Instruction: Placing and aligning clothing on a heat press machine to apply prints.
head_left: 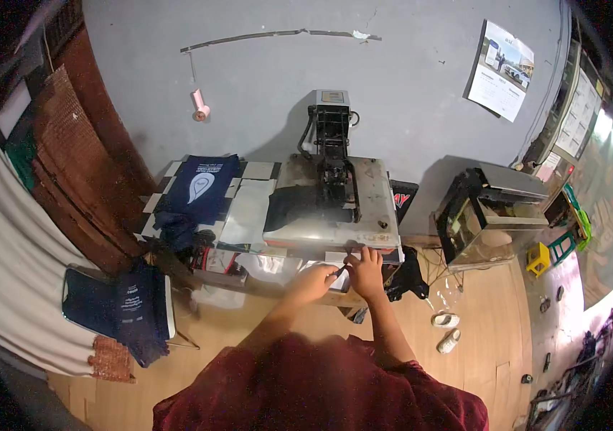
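A small dark strip (341, 270), perhaps cloth, is pinched in the fingers of my left hand (312, 282). My right hand (367, 272) meets it just to the right, its fingertips on the same dark material. Both hands are at the front edge of a heat press (333, 234), below its red rim. The press has a broad metal plate and a black lever mechanism (332, 151) with a grey control box (332, 98) on top. What the strip belongs to is too small to tell.
Navy printed fabric (199, 186) lies on the checkered table (258, 170) to the left. More navy printed fabric (139, 310) is draped over a chair at lower left. A glass-sided cabinet (500, 231) stands right of the press. White shoes (446, 320) are on the floor; a black cloth (410, 277) hangs nearby.
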A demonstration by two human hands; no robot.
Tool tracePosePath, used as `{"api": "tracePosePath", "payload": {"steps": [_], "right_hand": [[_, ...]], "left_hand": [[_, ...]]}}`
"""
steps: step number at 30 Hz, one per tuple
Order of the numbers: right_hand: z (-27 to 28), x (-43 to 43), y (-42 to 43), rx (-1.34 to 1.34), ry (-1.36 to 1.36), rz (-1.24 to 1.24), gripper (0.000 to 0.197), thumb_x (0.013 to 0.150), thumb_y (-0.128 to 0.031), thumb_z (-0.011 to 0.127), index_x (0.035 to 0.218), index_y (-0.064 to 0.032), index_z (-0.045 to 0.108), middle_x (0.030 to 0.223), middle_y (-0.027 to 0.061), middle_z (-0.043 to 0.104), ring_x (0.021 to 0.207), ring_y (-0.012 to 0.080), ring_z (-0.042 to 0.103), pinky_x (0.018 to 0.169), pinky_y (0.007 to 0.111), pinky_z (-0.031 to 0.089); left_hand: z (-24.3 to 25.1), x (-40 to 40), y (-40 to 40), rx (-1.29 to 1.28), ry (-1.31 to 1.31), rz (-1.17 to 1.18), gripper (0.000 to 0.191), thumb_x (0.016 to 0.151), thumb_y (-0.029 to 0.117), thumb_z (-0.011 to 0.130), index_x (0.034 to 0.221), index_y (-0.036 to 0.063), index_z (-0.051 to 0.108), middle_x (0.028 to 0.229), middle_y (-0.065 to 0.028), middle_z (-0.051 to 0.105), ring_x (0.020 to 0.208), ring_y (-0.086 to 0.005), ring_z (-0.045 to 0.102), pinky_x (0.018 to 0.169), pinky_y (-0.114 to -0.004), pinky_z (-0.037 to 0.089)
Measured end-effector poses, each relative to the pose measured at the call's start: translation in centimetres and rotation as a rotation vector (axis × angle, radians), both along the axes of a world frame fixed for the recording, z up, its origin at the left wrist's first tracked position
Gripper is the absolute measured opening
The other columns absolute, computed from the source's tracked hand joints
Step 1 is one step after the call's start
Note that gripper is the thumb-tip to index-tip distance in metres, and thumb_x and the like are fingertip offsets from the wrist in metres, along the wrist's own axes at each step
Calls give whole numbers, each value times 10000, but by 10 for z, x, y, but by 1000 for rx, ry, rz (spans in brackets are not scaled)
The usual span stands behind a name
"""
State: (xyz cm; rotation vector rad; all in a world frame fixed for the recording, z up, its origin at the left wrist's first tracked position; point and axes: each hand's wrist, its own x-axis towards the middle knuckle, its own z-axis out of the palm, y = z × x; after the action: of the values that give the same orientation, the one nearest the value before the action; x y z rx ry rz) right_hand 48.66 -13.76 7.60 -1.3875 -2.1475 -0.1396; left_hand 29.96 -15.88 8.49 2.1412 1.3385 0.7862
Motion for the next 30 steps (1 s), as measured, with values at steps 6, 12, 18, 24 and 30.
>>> {"api": "tracePosePath", "payload": {"steps": [6,12,18,24,30], "right_hand": [[-2,0,1,-8,51,-47,219,765,-109,612,979,-129,652,1159,151,510,1125,360,465,928,492,386],[-38,1,20,-305,937,10,163,897,4,512,1048,-24,567,881,85,632,747,205,611,678,298,491],[-83,11,36,-789,1522,-82,156,933,-92,560,1078,-57,608,997,69,655,862,171,636,726,278,487],[-78,0,42,-910,1494,-131,253,951,-270,569,1114,-93,647,1045,43,679,922,161,627,806,326,421],[-83,-7,44,-989,1490,-208,305,959,-353,559,1139,-117,632,1041,5,689,923,153,614,822,350,385]], "left_hand": [[-11,5,7,-146,29,-16,277,909,227,590,1139,86,649,1020,-173,677,959,-351,637,839,-436,486],[-15,3,15,52,-51,-108,218,865,198,654,1029,55,651,933,-135,686,841,-319,658,716,-403,508],[-8,-6,24,112,-315,173,98,832,97,673,924,77,647,934,-96,675,901,-284,612,785,-377,462],[-91,-24,54,197,-578,580,185,863,81,673,947,39,514,872,-78,537,842,-214,547,818,-330,438],[-64,-17,43,-370,-980,707,145,970,161,577,1062,67,516,1017,-68,575,990,-160,552,889,-300,416]]}}
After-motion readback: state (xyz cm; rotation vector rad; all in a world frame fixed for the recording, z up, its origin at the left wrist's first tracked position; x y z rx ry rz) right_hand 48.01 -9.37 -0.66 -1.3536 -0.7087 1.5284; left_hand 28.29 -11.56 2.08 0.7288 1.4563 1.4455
